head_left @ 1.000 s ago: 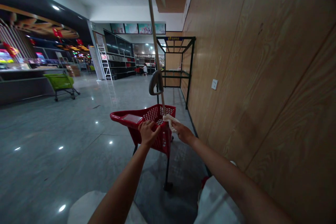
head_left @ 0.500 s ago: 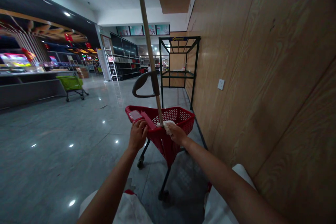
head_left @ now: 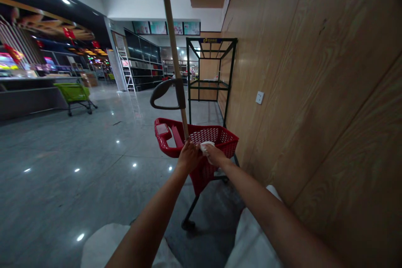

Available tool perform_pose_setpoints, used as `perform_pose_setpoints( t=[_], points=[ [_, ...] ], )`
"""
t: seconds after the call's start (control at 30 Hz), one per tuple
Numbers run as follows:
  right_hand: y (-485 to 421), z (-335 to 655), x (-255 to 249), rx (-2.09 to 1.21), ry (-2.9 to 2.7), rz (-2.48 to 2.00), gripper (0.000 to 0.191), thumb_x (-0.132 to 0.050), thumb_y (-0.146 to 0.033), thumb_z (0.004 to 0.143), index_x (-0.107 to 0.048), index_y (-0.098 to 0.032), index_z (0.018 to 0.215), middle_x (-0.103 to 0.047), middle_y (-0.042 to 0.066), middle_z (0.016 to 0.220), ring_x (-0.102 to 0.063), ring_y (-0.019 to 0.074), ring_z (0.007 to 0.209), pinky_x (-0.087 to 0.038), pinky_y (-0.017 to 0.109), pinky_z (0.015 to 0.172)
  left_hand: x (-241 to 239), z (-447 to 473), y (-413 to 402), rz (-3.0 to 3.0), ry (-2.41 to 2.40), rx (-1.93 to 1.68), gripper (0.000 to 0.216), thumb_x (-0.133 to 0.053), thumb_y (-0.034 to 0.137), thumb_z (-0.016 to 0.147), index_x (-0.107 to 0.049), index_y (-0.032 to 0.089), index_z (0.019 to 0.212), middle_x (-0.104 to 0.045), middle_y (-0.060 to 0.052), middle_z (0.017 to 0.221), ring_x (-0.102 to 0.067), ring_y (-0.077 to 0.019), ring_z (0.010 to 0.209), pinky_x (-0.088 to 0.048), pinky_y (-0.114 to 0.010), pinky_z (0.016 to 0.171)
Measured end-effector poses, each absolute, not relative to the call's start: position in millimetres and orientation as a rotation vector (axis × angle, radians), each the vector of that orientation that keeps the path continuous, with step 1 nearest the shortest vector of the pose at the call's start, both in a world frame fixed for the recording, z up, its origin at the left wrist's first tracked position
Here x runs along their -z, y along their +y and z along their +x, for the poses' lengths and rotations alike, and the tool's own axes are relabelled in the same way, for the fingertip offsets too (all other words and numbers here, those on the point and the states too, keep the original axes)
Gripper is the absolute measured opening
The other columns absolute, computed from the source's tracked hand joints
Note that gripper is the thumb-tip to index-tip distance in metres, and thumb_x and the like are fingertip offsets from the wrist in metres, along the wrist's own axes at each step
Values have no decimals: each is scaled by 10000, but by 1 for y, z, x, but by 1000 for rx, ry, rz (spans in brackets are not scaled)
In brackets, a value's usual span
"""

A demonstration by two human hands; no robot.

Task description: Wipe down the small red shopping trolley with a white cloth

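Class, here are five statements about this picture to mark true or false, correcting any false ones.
1. The right hand holds a white cloth. True.
2. The left hand is at the near end of the red cart. True.
3. The red cart lies on its side. False: it stands upright.
4. A green cart stands by the counter. True.
5. The socket is left of both hands. False: it is to their right, on the wooden wall.
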State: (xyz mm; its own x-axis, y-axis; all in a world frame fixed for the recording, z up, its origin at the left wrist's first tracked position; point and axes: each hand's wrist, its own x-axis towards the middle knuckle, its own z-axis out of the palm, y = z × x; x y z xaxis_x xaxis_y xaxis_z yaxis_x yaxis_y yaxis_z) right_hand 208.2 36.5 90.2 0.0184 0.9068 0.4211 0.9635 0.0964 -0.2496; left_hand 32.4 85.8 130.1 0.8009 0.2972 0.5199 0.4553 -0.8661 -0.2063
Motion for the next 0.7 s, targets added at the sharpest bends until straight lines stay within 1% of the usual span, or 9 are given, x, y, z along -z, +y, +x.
perform_pose_setpoints(
  t=[0.1, 0.2, 0.3, 0.4, 0.47, 0.57, 0.63, 0.7],
  points=[
    [29, 224, -87, 87, -1856, -1904, 575, -468, -13, 792, -469, -184, 1341, -500, 114, 1382, -457, 198, 1276, -362, 361, 1076, -129, 33, 89, -2693, -622, 709, 483, -461, 380, 866, -520, 132, 1277, -620, -125, 1241, -454, -278, 1282, -171, -508, 1166],
    [31, 226, -82, 62, -1843, -1880, 580, -472, -38, 802, -443, -180, 1364, -488, 121, 1389, -432, 199, 1294, -348, 370, 1086, -127, 39, 90, -2701, -680, 775, 480, -457, 390, 862, -547, 94, 1229, -630, -167, 1202, -477, -297, 1260, -193, -519, 1161],
    [45, 212, -81, 67, -1880, -1815, 573, -488, -91, 810, -422, -140, 1378, -479, 150, 1387, -418, 209, 1297, -348, 378, 1086, -121, 42, 97, -2696, -710, 851, 491, -482, 391, 837, -562, 57, 1188, -638, -203, 1155, -516, -316, 1214, -212, -520, 1161],
    [61, 194, -85, 105, -1955, -1754, 573, -491, -104, 808, -417, -98, 1376, -463, 176, 1396, -397, 218, 1309, -323, 392, 1100, -115, 36, 109, -2695, -698, 847, 536, -536, 404, 790, -559, 51, 1192, -628, -223, 1162, -528, -339, 1196, -237, -536, 1151],
    [66, 188, -90, 142, -1985, -1750, 546, -506, -126, 815, -442, -94, 1356, -488, 178, 1373, -423, 233, 1287, -318, 406, 1096, -113, 29, 117, -2702, -699, 813, 580, -578, 434, 749, -558, 73, 1204, -616, -219, 1192, -516, -351, 1209, -256, -548, 1137],
    [64, 194, -96, 168, -1990, -1812, 431, -509, -180, 849, -529, -157, 1279, -592, 137, 1260, -516, 249, 1188, -312, 448, 1081, -116, 21, 125, -2695, -741, 788, 579, -601, 467, 731, -563, 131, 1201, -621, -180, 1199, -514, -342, 1213, -266, -546, 1127],
    [58, 206, -96, 151, -1969, -1888, 358, -506, -208, 864, -580, -189, 1215, -640, 118, 1181, -562, 256, 1121, -298, 488, 1076, -121, 21, 127, -2660, -778, 776, 532, -581, 504, 753, -591, 137, 1139, -647, -170, 1128, -547, -331, 1167, -259, -527, 1132],
    [53, 221, -93, 98, -1946, -1929, 351, -551, -264, 852, -598, -187, 1191, -650, 121, 1164, -570, 271, 1109, -253, 532, 1089, -126, 25, 127, -2613, -805, 756, 511, -556, 556, 766, -622, 130, 1042, -669, -168, 1007, -586, -325, 1085, -256, -505, 1137]
  ],
)
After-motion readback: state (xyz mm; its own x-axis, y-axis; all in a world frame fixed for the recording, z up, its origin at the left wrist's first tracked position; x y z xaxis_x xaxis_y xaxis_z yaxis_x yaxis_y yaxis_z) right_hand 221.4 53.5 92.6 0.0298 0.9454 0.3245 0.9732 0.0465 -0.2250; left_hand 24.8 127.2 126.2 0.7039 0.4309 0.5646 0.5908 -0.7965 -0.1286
